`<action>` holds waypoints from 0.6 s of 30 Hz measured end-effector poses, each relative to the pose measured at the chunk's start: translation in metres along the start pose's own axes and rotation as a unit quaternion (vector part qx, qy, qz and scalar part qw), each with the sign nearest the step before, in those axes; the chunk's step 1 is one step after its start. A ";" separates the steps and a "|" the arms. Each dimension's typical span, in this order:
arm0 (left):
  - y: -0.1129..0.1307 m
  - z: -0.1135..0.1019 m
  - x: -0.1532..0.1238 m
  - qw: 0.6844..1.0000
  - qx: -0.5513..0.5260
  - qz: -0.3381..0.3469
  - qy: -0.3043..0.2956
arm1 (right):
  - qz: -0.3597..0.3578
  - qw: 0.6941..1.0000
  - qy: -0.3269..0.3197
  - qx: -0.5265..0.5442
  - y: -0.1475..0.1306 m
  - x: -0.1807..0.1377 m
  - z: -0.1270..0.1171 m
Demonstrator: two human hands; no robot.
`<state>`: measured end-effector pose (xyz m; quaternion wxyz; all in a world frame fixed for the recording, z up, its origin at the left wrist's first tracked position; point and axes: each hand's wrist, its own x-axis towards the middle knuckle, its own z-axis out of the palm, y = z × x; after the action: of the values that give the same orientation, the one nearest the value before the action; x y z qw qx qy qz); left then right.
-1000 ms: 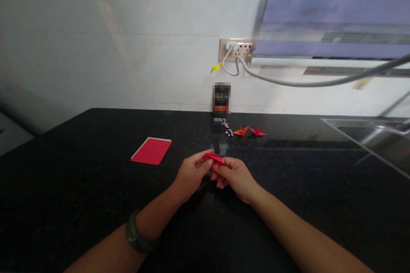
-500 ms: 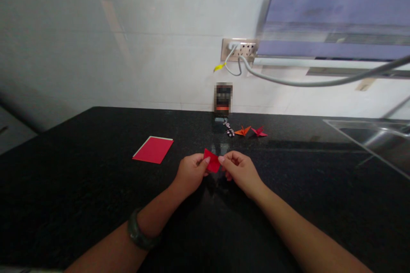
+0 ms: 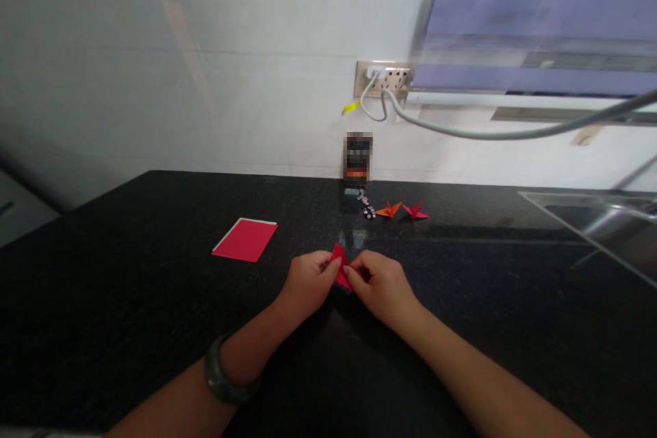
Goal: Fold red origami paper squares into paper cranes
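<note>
At counter centre, left hand and right hand pinch small red folded paper between fingertips; red sheet at ten o'clock, paper cranes at one.

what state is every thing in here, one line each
red folded paper, part folded, pinched by both hands
left hand, shut on it
right hand, shut on it
red sheet, flat, unfolded
orange crane, folded, set down
red crane, folded, set down
white plug, plugged in
</note>
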<state>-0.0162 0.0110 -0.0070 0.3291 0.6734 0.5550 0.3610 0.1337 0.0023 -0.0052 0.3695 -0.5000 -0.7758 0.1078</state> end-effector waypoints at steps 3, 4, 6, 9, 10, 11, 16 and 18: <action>0.000 0.001 0.001 0.996 -0.081 -0.034 -0.014 | -0.021 1.000 -0.008 0.004 0.000 0.000 0.000; 0.001 0.002 0.001 0.992 -0.115 -0.045 -0.020 | -0.026 1.000 -0.008 0.006 0.000 0.000 0.000; 0.002 0.002 0.002 0.981 -0.181 -0.064 -0.031 | -0.033 0.999 -0.008 0.010 0.000 -0.001 -0.001; 0.005 0.002 0.003 0.970 -0.226 -0.079 -0.039 | -0.046 0.999 -0.012 0.021 0.000 -0.001 -0.002; 0.006 0.002 0.003 0.969 -0.229 -0.083 -0.040 | -0.050 0.998 -0.016 0.024 -0.001 -0.001 -0.003; 0.007 0.001 0.003 0.969 -0.228 -0.087 -0.039 | -0.054 0.998 -0.020 0.028 -0.001 -0.001 -0.003; 0.007 0.000 0.003 0.971 -0.218 -0.091 -0.041 | -0.056 0.997 -0.039 0.032 -0.002 0.000 -0.005; 0.005 0.000 0.003 0.970 -0.223 -0.078 -0.049 | -0.057 0.997 -0.042 0.038 -0.003 0.000 -0.007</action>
<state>-0.0130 0.0127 -0.0024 0.5248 0.5542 0.4949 0.4154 0.1361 0.0002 0.0010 0.3607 -0.4354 -0.8135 0.1364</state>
